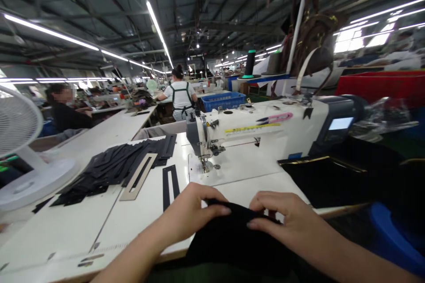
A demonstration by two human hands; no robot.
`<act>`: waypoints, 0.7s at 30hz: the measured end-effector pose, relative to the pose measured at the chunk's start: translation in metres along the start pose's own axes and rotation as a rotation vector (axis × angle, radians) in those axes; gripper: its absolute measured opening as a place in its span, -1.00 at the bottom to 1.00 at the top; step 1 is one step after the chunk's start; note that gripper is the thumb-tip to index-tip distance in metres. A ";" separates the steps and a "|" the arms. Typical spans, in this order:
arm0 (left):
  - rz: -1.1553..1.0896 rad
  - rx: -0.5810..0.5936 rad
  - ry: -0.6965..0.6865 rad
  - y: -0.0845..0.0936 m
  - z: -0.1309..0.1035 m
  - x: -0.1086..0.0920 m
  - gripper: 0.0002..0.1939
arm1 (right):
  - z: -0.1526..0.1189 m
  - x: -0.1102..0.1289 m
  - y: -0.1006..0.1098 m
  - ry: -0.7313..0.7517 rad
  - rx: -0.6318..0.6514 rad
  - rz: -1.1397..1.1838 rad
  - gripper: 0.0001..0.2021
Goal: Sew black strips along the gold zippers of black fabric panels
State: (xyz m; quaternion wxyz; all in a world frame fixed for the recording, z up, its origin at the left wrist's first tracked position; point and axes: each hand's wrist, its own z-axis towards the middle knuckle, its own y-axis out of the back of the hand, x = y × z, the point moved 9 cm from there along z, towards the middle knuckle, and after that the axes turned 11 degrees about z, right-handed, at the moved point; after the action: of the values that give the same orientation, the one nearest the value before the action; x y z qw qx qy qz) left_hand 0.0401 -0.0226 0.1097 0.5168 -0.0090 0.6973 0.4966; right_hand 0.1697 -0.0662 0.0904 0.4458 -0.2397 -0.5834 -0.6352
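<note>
A piece of black fabric (pixel 239 234) hangs between my hands at the table's front edge. My left hand (pixel 195 210) pinches its upper edge between thumb and fingers. On the other side, my right hand (pixel 282 214) grips the same edge, thumb below and fingers on top. The lower part of the fabric drops below the tabletop. Just beyond my hands stands a white sewing machine (pixel 245 128), its needle and presser foot (pixel 206 166) over the bed. A dark slotted strip (pixel 166 188) lies on the table beside my left hand.
Dark slotted pieces (pixel 113 166) lie heaped on the left, a beige one (pixel 137 179) among them. A white fan (pixel 36 177) stands at far left. Black fabric with gold trim (pixel 318 181) lies at right. Thread cones (pixel 249 64) stand behind the machine. Other people sit and stand farther off.
</note>
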 end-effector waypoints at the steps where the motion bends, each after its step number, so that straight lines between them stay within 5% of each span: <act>1: 0.043 -0.042 -0.026 0.002 0.007 -0.005 -0.89 | 0.000 -0.002 0.008 0.053 -0.019 -0.067 -0.92; 6: 0.111 -0.196 -0.357 0.023 0.034 -0.049 -0.80 | -0.026 -0.003 0.078 0.347 -0.344 -0.504 -0.67; 8: 0.247 -0.309 -0.535 0.035 0.032 -0.061 -0.75 | -0.044 0.010 0.087 0.432 -0.458 -0.741 -0.53; 11: 0.580 -0.460 -0.637 0.035 0.024 -0.043 -0.64 | -0.055 0.028 0.042 0.544 -0.372 -0.933 -0.44; 14: 0.902 -0.320 -0.445 0.010 0.024 0.016 -0.58 | -0.041 0.028 -0.032 0.544 -0.161 -0.917 -0.59; 16: 1.009 -0.218 -0.281 -0.005 0.019 0.051 -0.60 | -0.022 0.019 -0.059 0.444 -0.078 -0.759 -0.50; 18: 1.018 -0.161 -0.169 -0.015 0.010 0.067 -0.61 | 0.001 0.005 -0.063 0.330 -0.023 -0.598 -0.45; 21: 0.973 -0.032 -0.102 -0.033 0.008 0.067 -0.31 | 0.040 -0.028 -0.025 0.121 -0.151 -0.541 -0.58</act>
State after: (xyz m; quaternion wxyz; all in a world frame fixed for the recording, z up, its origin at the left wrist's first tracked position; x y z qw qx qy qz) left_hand 0.0316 -0.0003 0.0384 0.2582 0.3345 0.5868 0.6908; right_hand 0.1533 -0.0222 0.0620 0.2750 -0.0692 -0.5497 -0.7858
